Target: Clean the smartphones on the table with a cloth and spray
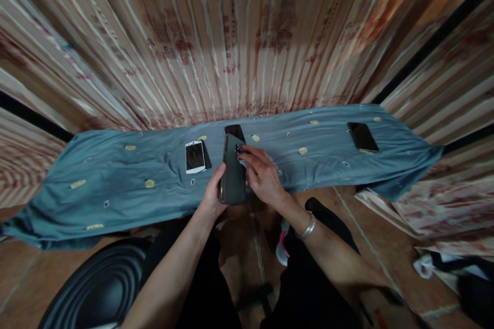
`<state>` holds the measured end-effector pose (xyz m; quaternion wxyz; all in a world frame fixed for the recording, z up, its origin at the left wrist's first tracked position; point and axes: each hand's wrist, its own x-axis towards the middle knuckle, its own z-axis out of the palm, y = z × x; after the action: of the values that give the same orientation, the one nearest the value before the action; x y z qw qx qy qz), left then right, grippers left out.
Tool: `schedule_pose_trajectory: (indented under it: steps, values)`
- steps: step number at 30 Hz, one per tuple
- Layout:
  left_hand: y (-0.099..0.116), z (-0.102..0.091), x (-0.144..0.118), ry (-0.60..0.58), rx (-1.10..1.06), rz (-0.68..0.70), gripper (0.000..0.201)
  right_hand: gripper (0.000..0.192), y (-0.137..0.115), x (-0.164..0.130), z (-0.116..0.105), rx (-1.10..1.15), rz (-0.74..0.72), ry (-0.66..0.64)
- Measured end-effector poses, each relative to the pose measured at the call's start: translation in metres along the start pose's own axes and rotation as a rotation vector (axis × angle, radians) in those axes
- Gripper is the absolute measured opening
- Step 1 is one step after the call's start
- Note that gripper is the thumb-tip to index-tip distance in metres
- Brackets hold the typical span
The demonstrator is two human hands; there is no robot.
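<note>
My left hand (213,193) grips a dark phone (232,175) by its left edge, back side up, above the near edge of a blue cloth (116,180). My right hand (262,175) rests on the phone's right side, fingertips pinched at the camera area near its top, with a crumpled clear wrapper under the palm. A silver bangle (307,227) sits on my right wrist.
On the blue cloth lie a white phone (194,156) left of my hands, a black phone (234,131) just behind them, and another black phone (362,136) far right. A striped curtain (247,36) hangs behind. A black round stool (96,288) stands at lower left.
</note>
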<state>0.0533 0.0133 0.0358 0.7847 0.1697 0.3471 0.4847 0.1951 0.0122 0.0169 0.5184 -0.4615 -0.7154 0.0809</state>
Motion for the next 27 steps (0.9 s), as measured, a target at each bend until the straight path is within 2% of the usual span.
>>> schedule_pose_trajectory:
  steps: [8, 11, 19, 24, 27]
  values:
    - [0.002, -0.001, 0.001, 0.032, 0.032, 0.006, 0.024, 0.03, 0.004, -0.001, 0.01, 0.289, 0.213, 0.014]
    - [0.002, 0.0, 0.001, 0.027, 0.025, 0.023, 0.022, 0.03, 0.0, -0.002, 0.011, 0.327, 0.247, 0.013]
    - [-0.006, 0.002, 0.004, 0.052, -0.006, 0.056, 0.017, 0.039, -0.025, -0.004, 0.004, 0.128, 0.043, -0.054]
    - [-0.016, 0.006, -0.001, 0.031, 0.004, 0.022, 0.018, 0.04, -0.012, 0.004, 0.002, -0.017, -0.052, -0.051]
    - [-0.02, 0.007, -0.003, 0.0, 0.011, -0.048, 0.02, 0.042, 0.0, 0.009, 0.001, -0.053, -0.058, -0.049]
